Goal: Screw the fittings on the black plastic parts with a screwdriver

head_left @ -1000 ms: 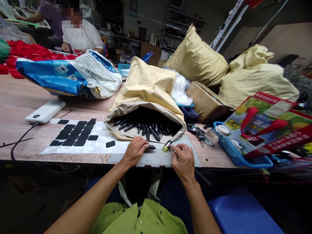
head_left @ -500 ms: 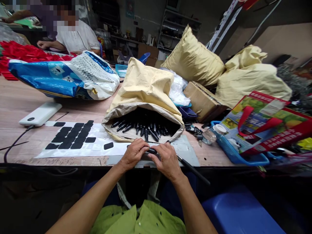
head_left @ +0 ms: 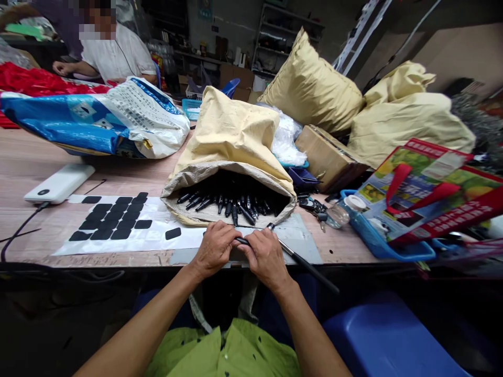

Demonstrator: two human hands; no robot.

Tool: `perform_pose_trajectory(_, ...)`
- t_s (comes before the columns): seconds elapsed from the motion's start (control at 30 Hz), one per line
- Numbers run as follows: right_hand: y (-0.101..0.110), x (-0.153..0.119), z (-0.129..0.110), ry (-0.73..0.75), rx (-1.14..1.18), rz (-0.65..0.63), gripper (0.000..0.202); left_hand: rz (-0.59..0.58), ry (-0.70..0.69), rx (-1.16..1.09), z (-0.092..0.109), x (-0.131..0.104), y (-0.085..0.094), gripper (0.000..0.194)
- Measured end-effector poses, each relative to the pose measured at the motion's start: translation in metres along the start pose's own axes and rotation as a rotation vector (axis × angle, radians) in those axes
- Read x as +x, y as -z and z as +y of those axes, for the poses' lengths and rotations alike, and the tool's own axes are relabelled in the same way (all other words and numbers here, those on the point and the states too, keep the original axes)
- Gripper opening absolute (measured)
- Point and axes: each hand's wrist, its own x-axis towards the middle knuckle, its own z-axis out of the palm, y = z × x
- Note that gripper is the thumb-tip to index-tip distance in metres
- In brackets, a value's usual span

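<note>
My left hand (head_left: pixel 215 247) and my right hand (head_left: pixel 267 256) are closed round a thin black rod (head_left: pixel 241 240) at the table's front edge. A longer black rod with a silver section (head_left: pixel 310 268) slants down to the right from beside my right hand, past the table edge. Just beyond my hands lies a cream cloth sack (head_left: pixel 236 125), its mouth towards me, with several black pen-like pieces (head_left: pixel 234 212) inside. To the left, black rounded patches (head_left: pixel 108 225) sit on a white sheet (head_left: pixel 151 250).
Left on the table are a white power bank (head_left: pixel 58 183) with a cable and a blue-white bag (head_left: pixel 118 123). On the right are keys (head_left: pixel 318 209), a blue basket (head_left: pixel 377 243) and a printed red bag (head_left: pixel 428 193). A person (head_left: pixel 121 55) sits at the back left.
The view has shifted slightly. My hands have moved a little apart, and more of the thin black rod shows between them.
</note>
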Motion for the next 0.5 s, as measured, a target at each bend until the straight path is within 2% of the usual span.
perform_pose_trajectory(0.13, -0.009, 0.004, -0.012, -0.027, 0.032, 0.061, 0.018, 0.056, 0.043, -0.009, 0.0, -0.002, 0.002, 0.019)
perform_pose_trajectory(0.27, -0.013, 0.005, -0.016, -0.052, 0.068, 0.091, 0.015, 0.052, 0.039, -0.033, -0.001, -0.002, 0.003, 0.018)
perform_pose_trajectory(0.4, -0.003, 0.001, -0.009, -0.058, 0.101, 0.043, 0.016, 0.022, 0.053, -0.064, -0.001, -0.001, 0.004, 0.019)
perform_pose_trajectory(0.5, 0.008, -0.005, -0.002, -0.094, 0.128, 0.036, 0.025, 0.005, 0.056, -0.077, 0.0, 0.0, 0.004, 0.019)
